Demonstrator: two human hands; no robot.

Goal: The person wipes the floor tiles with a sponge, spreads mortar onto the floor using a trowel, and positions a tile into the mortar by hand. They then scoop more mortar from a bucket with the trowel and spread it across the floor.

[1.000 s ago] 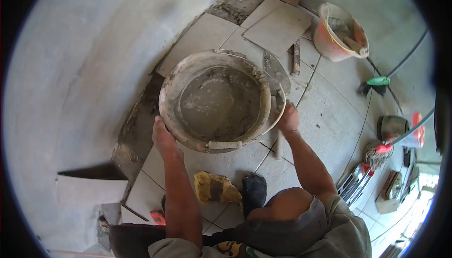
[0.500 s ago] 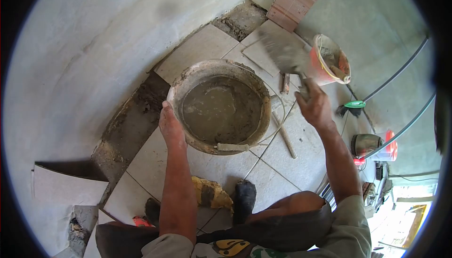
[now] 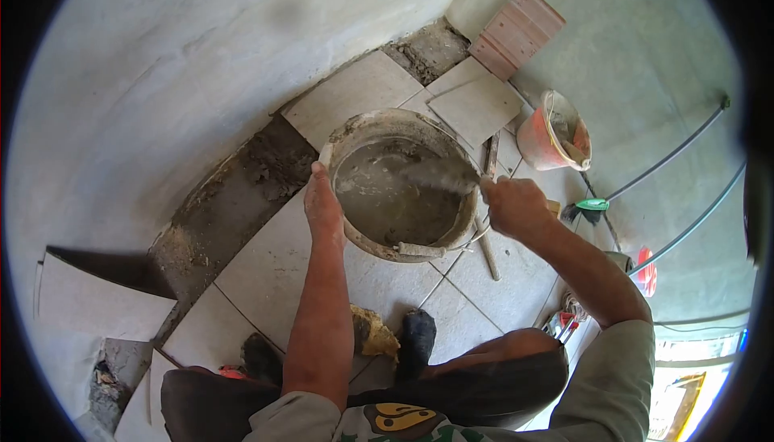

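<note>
A round bucket (image 3: 367, 123) caked with dried cement holds wet grey mortar (image 3: 379, 200) and stands in front of me, its wire handle lying over the near side. My left hand (image 3: 324, 206) grips its left rim, the palm along the outer wall. Closed round the handle of a trowel (image 3: 443, 173), my right hand (image 3: 518, 210) is just beyond the right rim. The trowel's blade, smeared by motion, reaches over the mortar inside the bucket. Beside the bucket's right side lies a tool with a wooden handle (image 3: 489, 256), its other end hidden.
Loose pale tiles (image 3: 476, 103) lie behind the bucket. A red bucket (image 3: 542, 137) and a green-backed brush (image 3: 592, 205) stand farther right. Bare mortar bed (image 3: 234, 192) runs along the left wall. A curved tile piece (image 3: 101, 297) lies at lower left, and a yellow sponge-like block (image 3: 377, 337) between my feet.
My right hand has brought the trowel down and left, from above the tiles into the bucket. My left hand stays on the rim; the view has shifted slightly.
</note>
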